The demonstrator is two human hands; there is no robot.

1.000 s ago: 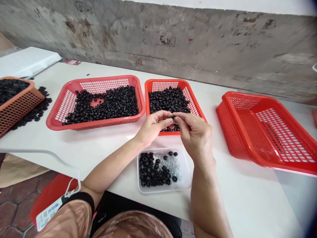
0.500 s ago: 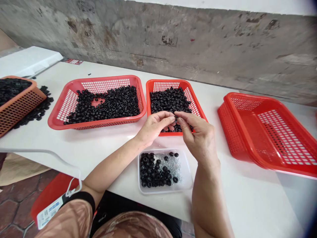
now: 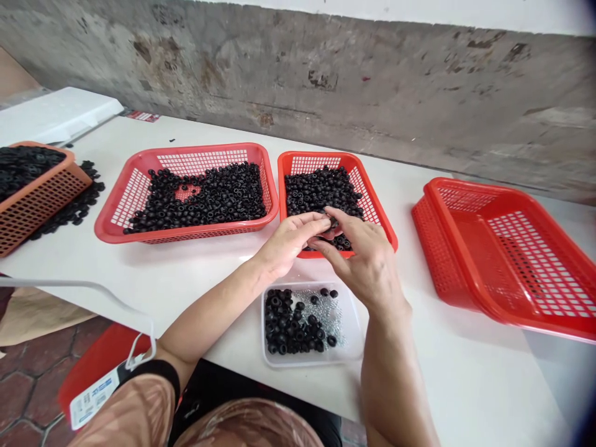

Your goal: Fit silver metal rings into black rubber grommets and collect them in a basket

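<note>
On a white table (image 3: 195,279) stand red baskets (image 3: 195,161) of black rings (image 3: 218,198), with a clear tub (image 3: 311,359) of rings and metal bits (image 3: 330,316) nearest the person. Over the smaller basket (image 3: 321,160), the left hand (image 3: 291,245) and right hand (image 3: 365,261) close in a narrow pinch, their fingertips holding one ring (image 3: 332,223) between them.

Tan patterned top (image 3: 123,416) w/ black sleeve band (image 3: 156,374), black pants (image 3: 261,385), white barcode tag (image 3: 93,394) at sleeve.
</note>
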